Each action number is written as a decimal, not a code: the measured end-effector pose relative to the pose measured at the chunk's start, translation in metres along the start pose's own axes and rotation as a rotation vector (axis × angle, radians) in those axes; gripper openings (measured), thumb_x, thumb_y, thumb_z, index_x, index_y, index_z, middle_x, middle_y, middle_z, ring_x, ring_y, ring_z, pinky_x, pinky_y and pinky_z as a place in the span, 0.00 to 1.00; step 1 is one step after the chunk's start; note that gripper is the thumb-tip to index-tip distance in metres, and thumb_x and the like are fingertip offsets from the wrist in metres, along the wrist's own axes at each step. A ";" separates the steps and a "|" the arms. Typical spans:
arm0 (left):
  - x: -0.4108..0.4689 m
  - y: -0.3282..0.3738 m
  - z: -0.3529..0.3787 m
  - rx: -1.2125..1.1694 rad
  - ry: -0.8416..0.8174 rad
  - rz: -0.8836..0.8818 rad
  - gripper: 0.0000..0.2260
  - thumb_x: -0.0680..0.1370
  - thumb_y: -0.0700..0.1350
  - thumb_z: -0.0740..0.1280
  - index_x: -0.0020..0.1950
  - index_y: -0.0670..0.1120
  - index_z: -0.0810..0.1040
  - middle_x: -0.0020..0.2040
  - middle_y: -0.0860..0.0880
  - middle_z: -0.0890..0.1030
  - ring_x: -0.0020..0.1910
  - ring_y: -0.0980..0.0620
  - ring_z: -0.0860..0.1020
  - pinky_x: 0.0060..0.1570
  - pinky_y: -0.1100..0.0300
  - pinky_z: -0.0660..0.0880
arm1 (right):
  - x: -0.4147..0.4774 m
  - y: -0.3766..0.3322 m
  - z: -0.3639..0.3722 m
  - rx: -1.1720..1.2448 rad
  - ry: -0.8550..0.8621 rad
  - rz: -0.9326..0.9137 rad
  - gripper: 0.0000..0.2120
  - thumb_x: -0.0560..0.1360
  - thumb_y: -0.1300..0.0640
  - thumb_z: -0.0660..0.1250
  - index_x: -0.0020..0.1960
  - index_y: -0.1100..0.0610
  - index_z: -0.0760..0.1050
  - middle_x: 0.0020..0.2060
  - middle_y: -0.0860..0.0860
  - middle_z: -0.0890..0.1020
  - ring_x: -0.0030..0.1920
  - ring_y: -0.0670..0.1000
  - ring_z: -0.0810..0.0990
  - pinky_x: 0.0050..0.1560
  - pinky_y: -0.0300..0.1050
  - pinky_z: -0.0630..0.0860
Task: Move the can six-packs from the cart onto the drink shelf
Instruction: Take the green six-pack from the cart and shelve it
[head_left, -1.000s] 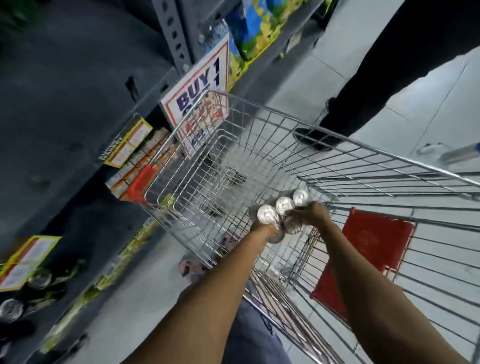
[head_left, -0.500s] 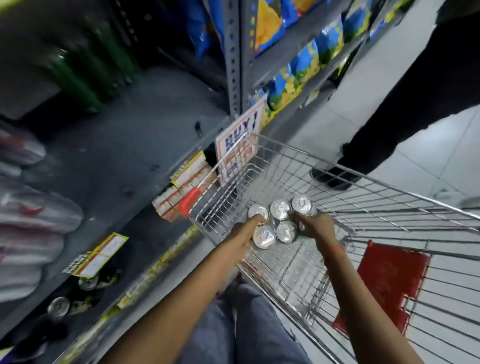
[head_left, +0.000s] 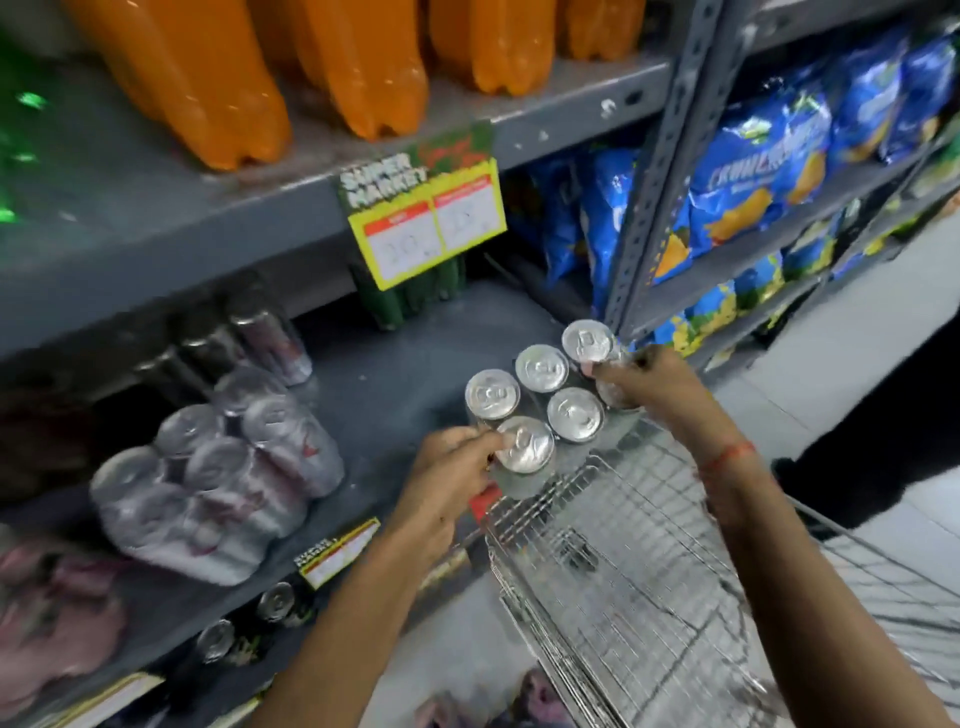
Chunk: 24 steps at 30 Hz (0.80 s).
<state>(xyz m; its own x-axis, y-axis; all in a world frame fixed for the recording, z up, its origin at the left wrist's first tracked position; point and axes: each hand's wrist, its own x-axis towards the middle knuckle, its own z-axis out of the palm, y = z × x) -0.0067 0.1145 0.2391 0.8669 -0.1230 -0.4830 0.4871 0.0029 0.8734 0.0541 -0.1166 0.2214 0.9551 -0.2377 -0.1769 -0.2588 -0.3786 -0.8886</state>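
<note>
We're facing the grey drink shelf (head_left: 415, 358), the wire cart (head_left: 623, 561) sitting below right. We're holding the can six-pack (head_left: 545, 400) up over the cart's rim, level with the shelf, beside a wrapped pack (head_left: 218, 478). Left hand (head_left: 447, 483) is clamping its near end, right hand (head_left: 649, 384) gripping the far end.

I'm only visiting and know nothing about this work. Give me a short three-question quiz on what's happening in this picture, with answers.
1. True or false: the six-pack already rests on the drink shelf.
2. How many hands grip it?
3. What stands on the shelf above? A) orange bottles B) milk cartons C) bread

Key:
1. False; it is held up over the cart rim, beside the shelf.
2. Two: left hand and right hand.
3. A, the orange bottles.
</note>
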 end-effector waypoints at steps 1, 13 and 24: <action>0.001 0.006 -0.006 -0.025 0.006 0.028 0.05 0.74 0.40 0.68 0.39 0.44 0.77 0.40 0.42 0.79 0.38 0.49 0.78 0.36 0.62 0.77 | 0.009 -0.013 0.007 0.027 -0.021 -0.034 0.17 0.66 0.48 0.77 0.35 0.57 0.72 0.29 0.52 0.69 0.32 0.48 0.68 0.34 0.44 0.68; 0.073 0.022 -0.032 -0.143 0.277 0.114 0.03 0.73 0.38 0.69 0.45 0.43 0.77 0.46 0.43 0.78 0.48 0.49 0.75 0.43 0.64 0.71 | 0.116 -0.072 0.085 0.042 -0.299 -0.073 0.23 0.70 0.57 0.75 0.26 0.54 0.64 0.14 0.44 0.67 0.18 0.40 0.66 0.26 0.33 0.64; 0.103 -0.046 -0.001 0.527 0.578 0.199 0.25 0.68 0.58 0.73 0.54 0.40 0.77 0.50 0.40 0.85 0.51 0.39 0.82 0.46 0.52 0.75 | 0.105 0.000 0.096 0.430 -0.329 0.025 0.24 0.64 0.27 0.65 0.53 0.39 0.80 0.60 0.44 0.81 0.64 0.45 0.77 0.71 0.51 0.69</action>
<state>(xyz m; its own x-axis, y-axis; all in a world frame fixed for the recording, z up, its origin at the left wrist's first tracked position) 0.0607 0.1025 0.1491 0.9202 0.3636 -0.1453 0.3287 -0.5157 0.7912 0.1683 -0.0554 0.1626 0.9620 0.0772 -0.2620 -0.2656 0.0407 -0.9632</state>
